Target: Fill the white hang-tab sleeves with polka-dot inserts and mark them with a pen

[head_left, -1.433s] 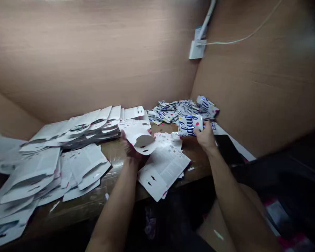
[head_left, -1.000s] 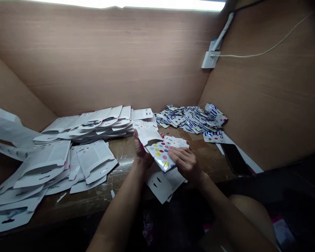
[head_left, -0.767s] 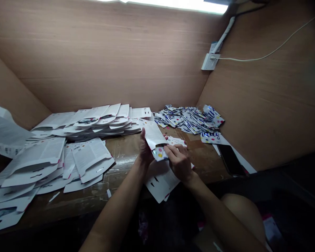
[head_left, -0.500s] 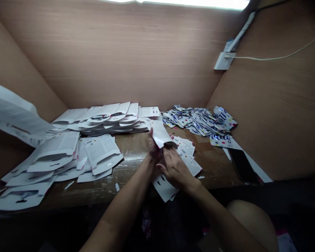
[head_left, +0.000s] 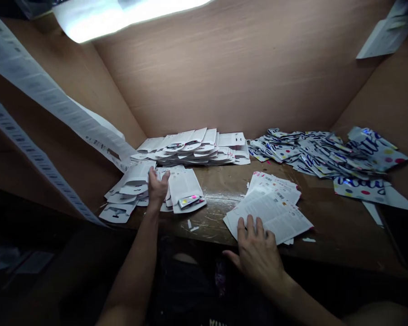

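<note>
Atop the printed cards [head_left: 268, 208], the right hand [head_left: 257, 259] lies open.

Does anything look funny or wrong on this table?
Yes. A long printed paper strip hangs down at the left instead of lying flat, and a shiny dotted pouch pokes out of a white card near the left hand.

Two hands [head_left: 157, 188] [head_left: 258, 258], three white card piles [head_left: 190, 149] [head_left: 185, 188] [head_left: 270, 203] — one foil packet heap [head_left: 313, 151]
</note>
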{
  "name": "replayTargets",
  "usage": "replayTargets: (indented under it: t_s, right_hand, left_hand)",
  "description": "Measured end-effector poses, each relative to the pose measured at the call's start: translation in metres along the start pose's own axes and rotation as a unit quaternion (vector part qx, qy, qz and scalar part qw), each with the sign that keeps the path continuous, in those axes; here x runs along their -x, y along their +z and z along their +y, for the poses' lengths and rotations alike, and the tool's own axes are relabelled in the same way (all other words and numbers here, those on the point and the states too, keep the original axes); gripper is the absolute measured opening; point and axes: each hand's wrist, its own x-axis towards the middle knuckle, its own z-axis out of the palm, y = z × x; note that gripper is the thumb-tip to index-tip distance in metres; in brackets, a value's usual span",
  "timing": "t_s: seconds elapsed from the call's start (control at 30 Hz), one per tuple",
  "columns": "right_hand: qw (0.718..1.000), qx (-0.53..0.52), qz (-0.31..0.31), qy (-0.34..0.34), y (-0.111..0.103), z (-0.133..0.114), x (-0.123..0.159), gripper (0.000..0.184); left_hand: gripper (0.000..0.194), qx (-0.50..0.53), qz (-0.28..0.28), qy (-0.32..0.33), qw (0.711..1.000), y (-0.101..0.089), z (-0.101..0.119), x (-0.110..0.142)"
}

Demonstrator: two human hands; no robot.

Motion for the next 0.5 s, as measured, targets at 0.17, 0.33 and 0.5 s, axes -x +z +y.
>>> replayTargets:
  t_s: [0.17,0.33,0.5]
  right_hand:
    - [0.997,-0.015,0.060,-0.045,0.023,0.022,0.004,0.062]
    - [0.980,-0.101,0.121,-0.121,0.006,0.013,-0.016,0.056]
    - [0.941,-0.180,0.045,-0.282,0.007,-0.047,-0.070,0.069]
  left_hand:
    - [0.104,-0.387,-0.165,0.080,0.903,-0.025,-0.024,0.003]
    - [0.114,-0.482,-0.354,0.099,0.795,-0.027,-0.029,-0.012]
    - [0.117,-0.493,-0.431,0.129,0.745,-0.018,-0.027,-0.031]
